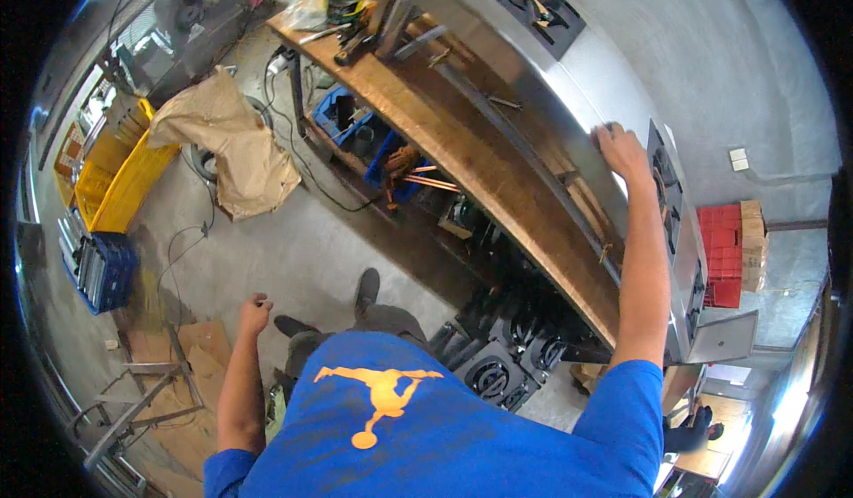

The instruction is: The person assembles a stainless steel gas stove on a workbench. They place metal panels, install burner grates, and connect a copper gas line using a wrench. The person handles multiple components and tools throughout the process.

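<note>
My right arm reaches out to a long stainless steel countertop. The fingers of my right hand are curled over its near edge. Black gas burners are set into the steel just beyond that hand. The countertop lies along a worn wooden workbench. Low at my left side hangs my left hand, away from the bench, with its fingers loosely curled and nothing visible in them.
Black burner units stand on the floor beneath the bench, beside blue crates. A yellow crate, brown paper, a blue crate and a metal frame are at left. Red crates stand far right; another person is beyond.
</note>
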`<act>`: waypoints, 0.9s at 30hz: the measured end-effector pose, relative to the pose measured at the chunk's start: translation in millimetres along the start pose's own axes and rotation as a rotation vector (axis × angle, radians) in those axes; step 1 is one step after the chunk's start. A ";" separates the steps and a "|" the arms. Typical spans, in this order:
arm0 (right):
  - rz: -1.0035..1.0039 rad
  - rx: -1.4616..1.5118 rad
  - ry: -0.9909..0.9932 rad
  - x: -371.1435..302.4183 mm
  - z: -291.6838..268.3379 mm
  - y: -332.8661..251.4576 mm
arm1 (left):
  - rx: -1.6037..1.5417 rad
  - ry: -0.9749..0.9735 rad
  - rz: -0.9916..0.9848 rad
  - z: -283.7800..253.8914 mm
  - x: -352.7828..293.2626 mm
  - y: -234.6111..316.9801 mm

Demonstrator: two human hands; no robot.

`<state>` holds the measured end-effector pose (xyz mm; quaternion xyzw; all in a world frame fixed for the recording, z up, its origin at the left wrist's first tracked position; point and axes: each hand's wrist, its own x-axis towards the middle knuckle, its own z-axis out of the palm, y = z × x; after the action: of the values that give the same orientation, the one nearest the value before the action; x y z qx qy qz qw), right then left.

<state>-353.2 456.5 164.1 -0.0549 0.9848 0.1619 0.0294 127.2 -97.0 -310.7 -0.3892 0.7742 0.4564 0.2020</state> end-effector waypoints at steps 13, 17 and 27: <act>-0.469 0.560 0.506 77.6 9.3 -30.7 | 0.557 -0.391 0.596 331.1 132.5 399.1; -0.516 0.573 0.468 80.8 5.2 -29.4 | 0.676 -0.382 0.625 396.2 184.2 451.6; -0.432 0.713 0.331 73.4 3.0 -26.6 | 0.821 -0.460 0.714 433.3 221.8 469.2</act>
<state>-422.9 425.1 147.3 -0.2710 0.9364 -0.2086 -0.0785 -397.0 316.1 -418.5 0.1146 0.9068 0.2320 0.3327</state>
